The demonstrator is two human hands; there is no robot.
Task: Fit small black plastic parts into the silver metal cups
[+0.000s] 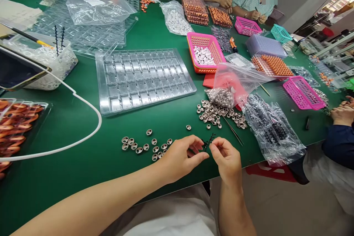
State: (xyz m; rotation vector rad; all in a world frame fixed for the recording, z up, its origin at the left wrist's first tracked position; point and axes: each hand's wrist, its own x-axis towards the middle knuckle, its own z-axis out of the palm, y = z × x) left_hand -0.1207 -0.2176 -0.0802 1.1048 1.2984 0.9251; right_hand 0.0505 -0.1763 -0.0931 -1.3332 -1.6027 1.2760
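Observation:
My left hand (184, 158) and my right hand (226, 158) meet over the table's front edge. Between their fingertips is a small black branched plastic strip (209, 141). My right thumb and forefinger pinch its right end, while the left fingers close round its other end, partly hiding it. Small silver cup-shaped metal parts with holes (138, 150) lie scattered beside my left hand. A larger heap of the same metal parts (209, 112) lies beyond my hands. Metal tweezers (233, 132) rest to the right of that heap.
A clear compartment tray (146, 77) lies ahead. Bags of metal parts (221, 97) and black strips (272, 132) are at right. Behind stands a pink basket (190, 46) of white pieces. A white cable (95, 125) curves at left. Co-workers sit opposite and at right.

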